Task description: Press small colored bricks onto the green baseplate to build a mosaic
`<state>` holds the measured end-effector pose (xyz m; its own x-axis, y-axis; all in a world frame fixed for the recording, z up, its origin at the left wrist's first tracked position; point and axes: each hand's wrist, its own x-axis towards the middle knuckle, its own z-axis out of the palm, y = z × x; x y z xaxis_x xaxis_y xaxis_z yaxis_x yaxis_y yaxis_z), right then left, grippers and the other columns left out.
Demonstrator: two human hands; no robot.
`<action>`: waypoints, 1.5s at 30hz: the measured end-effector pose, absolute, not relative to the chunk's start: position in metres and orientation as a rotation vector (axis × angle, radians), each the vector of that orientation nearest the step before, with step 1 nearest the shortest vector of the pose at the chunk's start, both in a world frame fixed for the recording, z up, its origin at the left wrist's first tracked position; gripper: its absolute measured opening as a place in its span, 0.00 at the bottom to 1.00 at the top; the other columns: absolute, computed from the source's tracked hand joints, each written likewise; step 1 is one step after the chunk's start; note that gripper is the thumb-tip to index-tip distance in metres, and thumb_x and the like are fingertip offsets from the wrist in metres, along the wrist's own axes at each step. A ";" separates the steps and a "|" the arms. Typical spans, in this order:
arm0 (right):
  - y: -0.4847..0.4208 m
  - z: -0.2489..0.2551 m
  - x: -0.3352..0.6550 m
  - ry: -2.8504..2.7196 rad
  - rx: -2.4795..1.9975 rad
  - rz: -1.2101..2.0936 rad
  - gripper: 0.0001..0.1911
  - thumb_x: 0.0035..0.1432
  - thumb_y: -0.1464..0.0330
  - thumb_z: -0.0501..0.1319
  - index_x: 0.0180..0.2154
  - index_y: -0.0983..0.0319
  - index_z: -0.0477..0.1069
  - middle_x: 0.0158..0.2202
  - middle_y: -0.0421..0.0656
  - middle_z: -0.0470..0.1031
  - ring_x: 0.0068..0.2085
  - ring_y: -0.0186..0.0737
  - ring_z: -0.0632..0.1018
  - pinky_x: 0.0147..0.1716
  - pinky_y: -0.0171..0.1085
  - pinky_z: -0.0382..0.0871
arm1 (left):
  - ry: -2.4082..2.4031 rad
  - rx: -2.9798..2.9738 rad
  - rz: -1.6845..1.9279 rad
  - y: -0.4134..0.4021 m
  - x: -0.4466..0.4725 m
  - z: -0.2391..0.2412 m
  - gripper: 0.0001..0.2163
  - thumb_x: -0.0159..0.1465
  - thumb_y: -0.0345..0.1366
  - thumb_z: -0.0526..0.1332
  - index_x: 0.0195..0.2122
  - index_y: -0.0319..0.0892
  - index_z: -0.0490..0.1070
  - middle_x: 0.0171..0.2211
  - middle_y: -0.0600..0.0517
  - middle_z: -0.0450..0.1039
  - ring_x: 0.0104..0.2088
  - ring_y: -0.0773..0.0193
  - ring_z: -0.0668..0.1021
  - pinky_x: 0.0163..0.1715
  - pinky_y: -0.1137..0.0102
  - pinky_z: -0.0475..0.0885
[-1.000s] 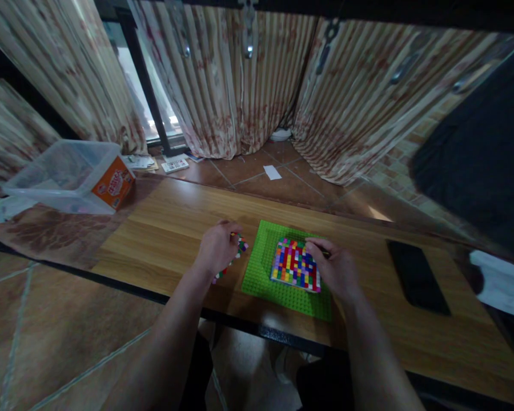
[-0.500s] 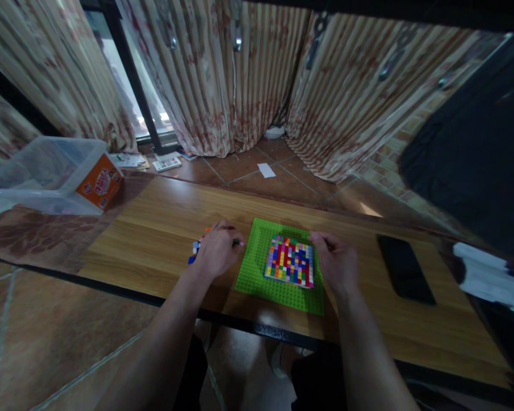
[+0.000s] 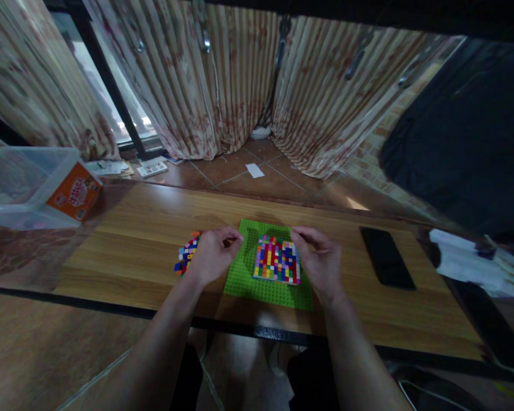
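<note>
A green studded baseplate lies on the wooden table in front of me. A square patch of many-coloured small bricks sits on its middle. My left hand rests at the plate's left edge with its fingers curled into a pinch; what it holds is too small to make out. Just left of it lies a loose pile of coloured bricks. My right hand hovers by the patch's upper right corner, fingers curled and pinched together, their contents hidden.
A black phone lies flat to the right of the plate. A clear plastic box with an orange label stands at the far left. White cloth or paper sits at the right edge. Curtains hang behind the table.
The view has shifted, so everything sits further left in the frame. My left hand has moved off the loose brick pile to the baseplate's left edge. My right hand stays by the patch's upper right corner.
</note>
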<state>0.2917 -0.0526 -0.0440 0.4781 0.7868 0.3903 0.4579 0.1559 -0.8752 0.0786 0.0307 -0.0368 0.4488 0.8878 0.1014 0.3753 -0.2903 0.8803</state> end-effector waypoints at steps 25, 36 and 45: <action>-0.064 -0.035 0.270 -1.378 -1.504 0.299 0.06 0.61 0.65 0.62 0.36 0.56 0.78 0.34 0.41 0.80 0.35 0.39 0.79 0.37 0.38 0.73 | 0.774 1.458 0.639 0.016 0.098 -0.033 0.14 0.59 0.46 0.65 0.27 0.38 0.75 0.22 0.56 0.70 0.23 0.71 0.69 0.26 0.74 0.64; -0.063 -0.048 0.298 -1.169 -1.655 0.347 0.14 0.60 0.58 0.60 0.40 0.59 0.78 0.39 0.45 0.83 0.40 0.45 0.81 0.42 0.42 0.74 | 0.897 1.496 0.641 0.019 0.100 -0.037 0.11 0.59 0.41 0.62 0.26 0.39 0.74 0.20 0.56 0.68 0.22 0.70 0.67 0.24 0.74 0.60; -0.055 -0.056 0.302 -1.211 -1.700 0.457 0.12 0.60 0.58 0.60 0.37 0.57 0.78 0.40 0.45 0.82 0.45 0.47 0.79 0.49 0.47 0.70 | 0.898 1.492 0.653 0.018 0.100 -0.036 0.09 0.60 0.38 0.62 0.27 0.39 0.75 0.21 0.57 0.69 0.23 0.70 0.67 0.26 0.74 0.62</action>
